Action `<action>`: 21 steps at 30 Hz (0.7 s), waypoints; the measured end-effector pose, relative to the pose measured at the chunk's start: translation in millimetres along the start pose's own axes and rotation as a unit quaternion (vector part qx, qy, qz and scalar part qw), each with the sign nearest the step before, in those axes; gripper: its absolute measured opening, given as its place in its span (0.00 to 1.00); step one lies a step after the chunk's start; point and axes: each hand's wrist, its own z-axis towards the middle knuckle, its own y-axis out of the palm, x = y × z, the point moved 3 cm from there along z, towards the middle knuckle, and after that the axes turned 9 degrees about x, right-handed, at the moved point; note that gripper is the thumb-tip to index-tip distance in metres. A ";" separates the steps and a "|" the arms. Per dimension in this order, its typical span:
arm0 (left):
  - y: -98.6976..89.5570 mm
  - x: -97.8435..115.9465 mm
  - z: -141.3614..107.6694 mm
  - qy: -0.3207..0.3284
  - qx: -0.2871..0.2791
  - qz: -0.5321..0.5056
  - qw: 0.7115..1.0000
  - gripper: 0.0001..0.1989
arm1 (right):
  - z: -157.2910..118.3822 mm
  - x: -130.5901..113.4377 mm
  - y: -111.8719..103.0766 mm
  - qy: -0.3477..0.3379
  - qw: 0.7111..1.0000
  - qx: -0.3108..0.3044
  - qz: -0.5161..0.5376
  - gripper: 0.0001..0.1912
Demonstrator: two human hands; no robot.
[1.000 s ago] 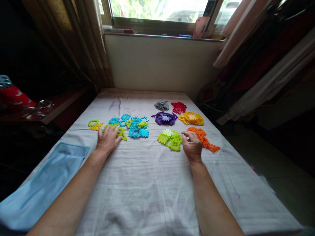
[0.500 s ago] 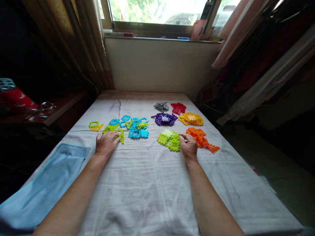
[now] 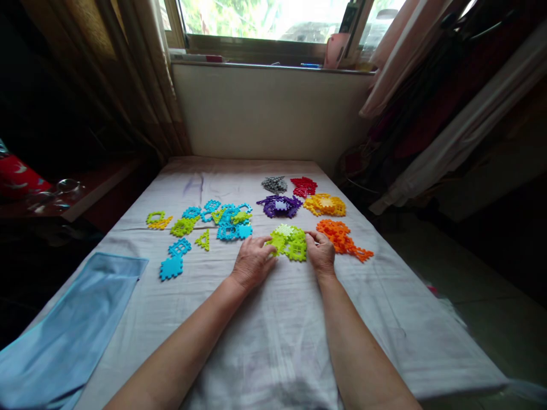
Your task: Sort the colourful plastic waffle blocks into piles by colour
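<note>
This looks like a home. A brown curtain [image 3: 145, 74] frames the window [image 3: 260, 20], and fabrics [image 3: 399, 60], apparently clothes, hang at right.

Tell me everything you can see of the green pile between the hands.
The green pile is a low heap of overlapping lime-green, plastic-looking pieces with toothed edges; one near piece has window-like openings, and the top looks paler. It lies on the pale cloth, nearer than the purple pile. The left hand and right hand are at its opposite edges; any grip is unclear.
</note>
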 end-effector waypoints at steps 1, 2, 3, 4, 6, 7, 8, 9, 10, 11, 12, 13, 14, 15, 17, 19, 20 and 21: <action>4.6 3.8 1.6 0.004 -0.007 -0.001 1.000 0.08 | 0.1 0.1 0.2 0.003 1.000 0.000 -0.001 0.17; 8.3 6.6 2.8 0.008 -0.011 -0.001 1.000 0.08 | 0.2 0.0 0.3 0.004 1.000 0.000 -0.001 0.17; 11.2 8.5 3.5 0.012 -0.013 -0.002 1.000 0.08 | 0.3 -0.1 0.4 0.006 1.000 0.001 -0.001 0.16; 13.3 9.6 3.8 0.017 -0.014 -0.006 1.000 0.09 | 0.4 -0.3 0.3 0.006 1.000 0.003 0.000 0.16; 14.9 8.8 4.1 0.023 -0.011 -0.016 1.000 0.13 | 0.5 -0.8 0.0 0.006 1.000 0.008 0.000 0.16; 14.1 6.5 4.4 0.024 -0.008 -0.020 0.999 0.15 | 0.5 -1.1 -0.2 0.007 1.000 0.010 0.001 0.16; 12.2 2.8 5.3 0.023 -0.005 -0.024 0.999 0.16 | 0.5 -1.2 -0.4 0.008 1.000 0.012 0.001 0.17; 9.0 -2.5 6.9 0.020 0.000 -0.023 1.000 0.17 | 0.5 -1.3 -0.5 0.009 1.000 0.015 0.002 0.17; 4.5 -9.5 9.3 0.012 0.007 -0.017 1.000 0.17 | 0.5 -1.4 -0.6 0.008 1.000 0.017 0.002 0.18; -0.9 -18.1 12.7 0.002 0.014 -0.004 1.000 0.16 | 0.5 -1.4 -0.7 0.007 1.000 0.020 0.003 0.18; -6.9 -27.9 16.9 -0.011 0.022 0.015 1.000 0.16 | 0.5 -1.2 -0.6 0.006 1.000 0.024 0.005 0.18; -13.2 -38.6 21.9 -0.027 0.031 0.043 0.998 0.15 | 0.6 -0.9 -0.5 0.005 1.000 0.027 0.006 0.18; -19.3 -49.7 27.3 -0.043 0.038 0.072 0.996 0.15 | 0.7 -0.4 -0.3 0.004 1.000 0.028 0.008 0.17; -24.5 -60.7 33.0 -0.059 0.041 0.102 0.992 0.16 | 0.8 0.3 0.1 0.005 1.000 0.028 0.008 0.17; -31.2 -80.7 44.0 -0.088 0.033 0.157 0.983 0.18 | 0.9 1.9 0.8 0.005 1.000 0.027 0.007 0.17; -32.7 -96.3 53.1 -0.107 0.014 0.196 0.975 0.20 | 1.0 3.0 1.3 0.001 1.000 0.024 0.003 0.17; -32.0 -102.0 56.8 -0.110 0.005 0.208 0.972 0.20 | 1.0 3.3 1.5 -0.002 1.000 0.023 0.002 0.17; -31.0 -106.5 59.8 -0.110 -0.002 0.215 0.970 0.20 | 0.9 3.3 1.5 -0.005 1.000 0.022 0.001 0.17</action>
